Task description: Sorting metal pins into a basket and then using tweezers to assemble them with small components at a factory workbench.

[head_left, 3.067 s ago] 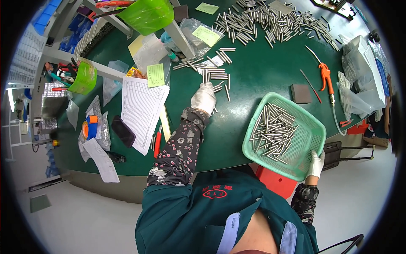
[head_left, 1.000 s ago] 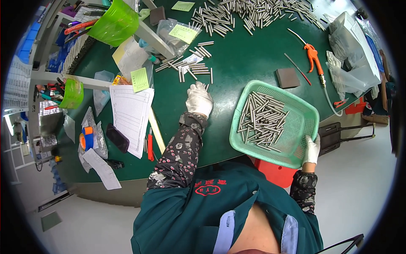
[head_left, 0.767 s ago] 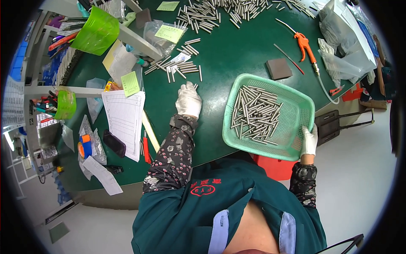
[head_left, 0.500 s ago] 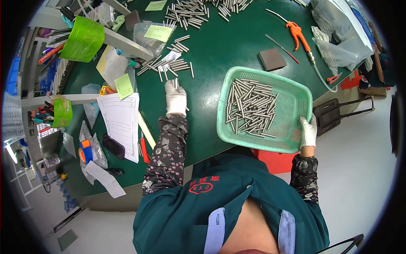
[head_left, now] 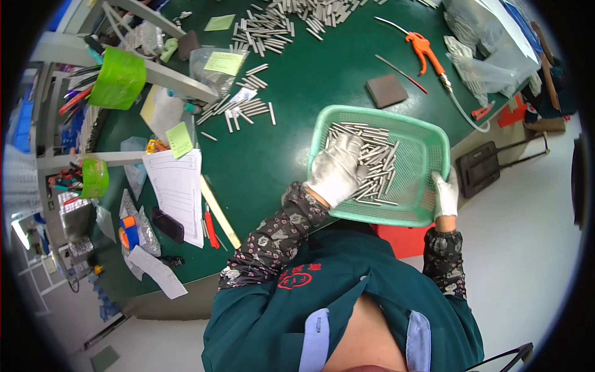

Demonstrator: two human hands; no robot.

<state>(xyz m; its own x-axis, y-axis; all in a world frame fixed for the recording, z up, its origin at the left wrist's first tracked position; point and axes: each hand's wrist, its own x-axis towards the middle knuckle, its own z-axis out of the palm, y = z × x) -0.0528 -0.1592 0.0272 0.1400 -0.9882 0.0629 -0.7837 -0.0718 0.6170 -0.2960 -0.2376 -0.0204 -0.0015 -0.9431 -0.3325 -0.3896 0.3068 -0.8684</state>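
A light green plastic basket (head_left: 441, 180) holds a heap of short metal pins (head_left: 379, 162), mostly in its left half. My left hand (head_left: 338, 168), in a white glove, reaches over the basket's near left rim. Its fingers curl down onto the pins; whatever lies inside them is hidden. At the right side, my gloved right hand (head_left: 445, 192) grips the basket's rim. Left of the basket, loose pins (head_left: 251, 106) lie on the green table around a small paper label. A larger pile of pins (head_left: 266, 31) spreads at the far side.
Beyond the basket are a brown block (head_left: 387, 91), a thin rod (head_left: 403, 74) and an orange air gun (head_left: 424, 53) with a hose. Printed sheets (head_left: 176, 192), a yellow strip (head_left: 218, 211), a red-handled tool (head_left: 211, 229) and a dark phone (head_left: 167, 224) lie at left.
My left hand has moved right, from the loose pins on the table into the basket. My right hand keeps hold of the rim. The whole view has shifted slightly.
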